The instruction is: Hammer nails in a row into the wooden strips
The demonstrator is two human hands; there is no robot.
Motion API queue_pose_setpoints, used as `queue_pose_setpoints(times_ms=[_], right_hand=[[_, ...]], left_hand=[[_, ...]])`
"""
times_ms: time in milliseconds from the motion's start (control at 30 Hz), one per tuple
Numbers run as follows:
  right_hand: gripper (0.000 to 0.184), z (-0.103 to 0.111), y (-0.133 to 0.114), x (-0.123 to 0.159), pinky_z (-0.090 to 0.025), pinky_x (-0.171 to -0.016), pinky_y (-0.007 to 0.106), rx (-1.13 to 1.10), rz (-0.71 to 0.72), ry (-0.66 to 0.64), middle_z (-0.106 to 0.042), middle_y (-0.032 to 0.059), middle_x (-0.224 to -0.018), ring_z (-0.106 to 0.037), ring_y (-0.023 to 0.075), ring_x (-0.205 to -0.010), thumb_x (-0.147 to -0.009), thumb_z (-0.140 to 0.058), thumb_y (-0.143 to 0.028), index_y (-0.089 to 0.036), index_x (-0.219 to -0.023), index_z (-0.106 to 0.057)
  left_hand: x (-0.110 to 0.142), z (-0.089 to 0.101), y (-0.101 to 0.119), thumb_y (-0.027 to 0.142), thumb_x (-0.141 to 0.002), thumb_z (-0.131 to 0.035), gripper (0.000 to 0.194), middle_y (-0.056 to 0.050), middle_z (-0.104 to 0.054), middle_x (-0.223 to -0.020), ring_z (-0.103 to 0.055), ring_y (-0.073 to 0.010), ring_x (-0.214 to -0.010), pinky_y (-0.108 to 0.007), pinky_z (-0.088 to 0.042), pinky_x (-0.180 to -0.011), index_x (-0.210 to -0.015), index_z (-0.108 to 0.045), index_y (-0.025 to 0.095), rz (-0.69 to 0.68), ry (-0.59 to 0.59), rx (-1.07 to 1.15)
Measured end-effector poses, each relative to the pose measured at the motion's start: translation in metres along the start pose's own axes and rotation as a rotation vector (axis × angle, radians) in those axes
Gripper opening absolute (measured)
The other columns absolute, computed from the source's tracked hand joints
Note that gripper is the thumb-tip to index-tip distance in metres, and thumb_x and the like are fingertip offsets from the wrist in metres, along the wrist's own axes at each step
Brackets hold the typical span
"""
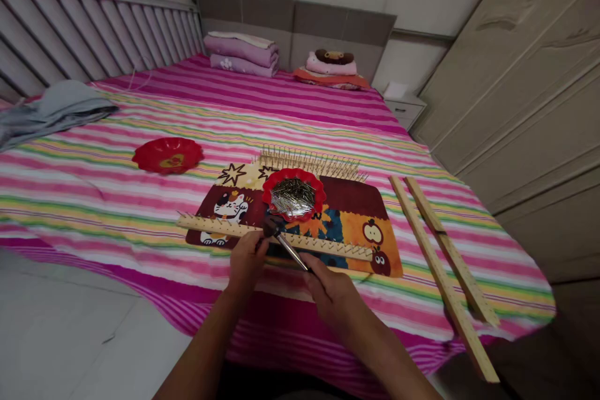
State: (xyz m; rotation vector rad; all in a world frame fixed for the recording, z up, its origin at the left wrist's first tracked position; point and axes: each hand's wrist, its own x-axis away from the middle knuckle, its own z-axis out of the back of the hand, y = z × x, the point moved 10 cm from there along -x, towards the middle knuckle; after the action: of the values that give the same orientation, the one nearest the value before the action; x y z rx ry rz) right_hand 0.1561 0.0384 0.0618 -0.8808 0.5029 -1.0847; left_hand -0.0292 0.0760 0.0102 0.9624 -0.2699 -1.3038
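A long wooden strip (328,244) studded with a row of nails lies across a patterned mat (356,200) on the bed. My left hand (246,259) is pinched at the strip's near edge, where the hammer head (270,226) rests; what the fingers hold is too small to make out. My right hand (328,290) is closed round the metal handle of the small hammer. Just behind the strip sits a red scalloped dish (294,194) full of nails. A second nailed strip (312,162) lies at the mat's far edge.
An empty red dish (167,155) sits to the left on the striped bedsheet (140,200). Two bare wooden strips (445,262) lie at the right, reaching past the bed's edge. A grey cloth (51,109) and folded bedding (241,53) lie farther back. A wardrobe (525,106) stands right.
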Motion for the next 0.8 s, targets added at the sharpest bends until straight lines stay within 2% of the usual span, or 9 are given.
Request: queue_pose_setpoints(times_ms=[133, 233, 333, 400, 500, 567, 633, 700, 800], right_hand=[[0.04, 0.005, 0.009, 0.017, -0.048, -0.061, 0.025, -0.085, -0.032, -0.013, -0.066, 0.0001, -0.067, -0.059, 0.0152, -0.059, -0.091, -0.04, -0.029, -0.022, -0.128, -0.052], [0.042, 0.004, 0.035, 0.042, -0.052, -0.065, 0.027, -0.181, -0.098, -0.053, -0.07, 0.0003, -0.073, -0.064, 0.0169, -0.064, -0.092, -0.039, -0.033, -0.023, -0.132, -0.049], [0.042, 0.007, 0.079, 0.071, -0.046, -0.092, 0.035, -0.202, -0.199, -0.02, -0.068, 0.0057, -0.111, -0.06, 0.0242, -0.105, -0.088, -0.046, -0.039, -0.024, -0.126, -0.056], [0.044, 0.003, 0.11, 0.089, -0.04, -0.098, 0.036, -0.244, -0.271, -0.017, -0.066, 0.0066, -0.118, -0.055, 0.0255, -0.114, -0.087, -0.046, -0.043, -0.023, -0.124, -0.058], [0.046, -0.003, 0.154, 0.111, -0.047, -0.085, 0.031, -0.34, -0.375, 0.044, -0.071, 0.0065, -0.101, -0.062, 0.0252, -0.099, -0.082, -0.051, -0.049, -0.023, -0.119, -0.062], [0.053, -0.009, 0.18, 0.123, -0.049, -0.062, 0.027, -0.43, -0.48, 0.115, -0.069, 0.0035, -0.071, -0.064, 0.0214, -0.071, -0.077, -0.054, -0.053, -0.02, -0.118, -0.062], [0.061, -0.017, 0.196, 0.13, -0.038, -0.043, 0.022, -0.557, -0.569, 0.167, -0.051, -0.0042, -0.049, -0.051, 0.0145, -0.047, -0.075, -0.054, -0.057, -0.016, -0.12, -0.059], [0.064, -0.024, 0.202, 0.132, -0.023, -0.036, 0.019, -0.669, -0.621, 0.193, -0.035, -0.0097, -0.043, -0.035, 0.0095, -0.037, -0.073, -0.053, -0.058, -0.015, -0.121, -0.055], [0.064, -0.029, 0.201, 0.13, -0.013, -0.033, 0.018, -0.728, -0.668, 0.184, -0.03, -0.0117, -0.042, -0.022, 0.0065, -0.031, -0.073, -0.051, -0.056, -0.016, -0.122, -0.052]], left_hand=[[-0.001, 0.0, 0.002, 0.025, -0.077, -0.048, 0.014, -0.002, -0.067, -0.08, -0.061, -0.0159, -0.079, -0.026, -0.046, -0.074, -0.077, -0.061, 0.021, -0.034, 0.017, 0.005], [-0.001, 0.0, 0.002, 0.029, -0.078, -0.049, 0.015, -0.003, -0.068, -0.081, -0.062, -0.0162, -0.079, -0.027, -0.047, -0.075, -0.078, -0.062, 0.021, -0.042, 0.032, 0.026], [0.001, 0.004, 0.004, 0.031, -0.079, -0.05, 0.017, -0.003, -0.068, -0.082, -0.063, -0.0164, -0.079, -0.027, -0.048, -0.075, -0.081, -0.063, 0.02, -0.055, 0.039, 0.027], [0.001, 0.012, 0.009, 0.032, -0.079, -0.05, 0.019, -0.004, -0.068, -0.083, -0.062, -0.0164, -0.078, -0.027, -0.048, -0.074, -0.084, -0.063, 0.02, -0.07, 0.069, 0.005], [-0.008, 0.027, 0.024, 0.034, -0.081, -0.049, 0.021, -0.004, -0.067, -0.082, -0.061, -0.0165, -0.077, -0.028, -0.047, -0.073, -0.086, -0.063, 0.019, -0.101, 0.117, -0.067], [-0.023, 0.031, 0.037, 0.033, -0.082, -0.048, 0.021, -0.004, -0.066, -0.083, -0.059, -0.0171, -0.079, -0.028, -0.046, -0.075, -0.085, -0.064, 0.019, -0.133, 0.113, -0.129], [-0.043, 0.027, 0.05, 0.03, -0.082, -0.048, 0.021, -0.006, -0.065, -0.084, -0.058, -0.0185, -0.083, -0.03, -0.045, -0.078, -0.084, -0.065, 0.019, -0.169, 0.069, -0.214], [-0.064, 0.014, 0.057, 0.028, -0.08, -0.049, 0.022, -0.008, -0.064, -0.086, -0.057, -0.021, -0.087, -0.032, -0.043, -0.082, -0.085, -0.068, 0.018, -0.178, -0.015, -0.341], [-0.086, -0.012, 0.056, 0.028, -0.078, -0.05, 0.024, -0.013, -0.062, -0.088, -0.055, -0.0254, -0.089, -0.036, -0.042, -0.083, -0.084, -0.071, 0.016, -0.131, -0.19, -0.582]])
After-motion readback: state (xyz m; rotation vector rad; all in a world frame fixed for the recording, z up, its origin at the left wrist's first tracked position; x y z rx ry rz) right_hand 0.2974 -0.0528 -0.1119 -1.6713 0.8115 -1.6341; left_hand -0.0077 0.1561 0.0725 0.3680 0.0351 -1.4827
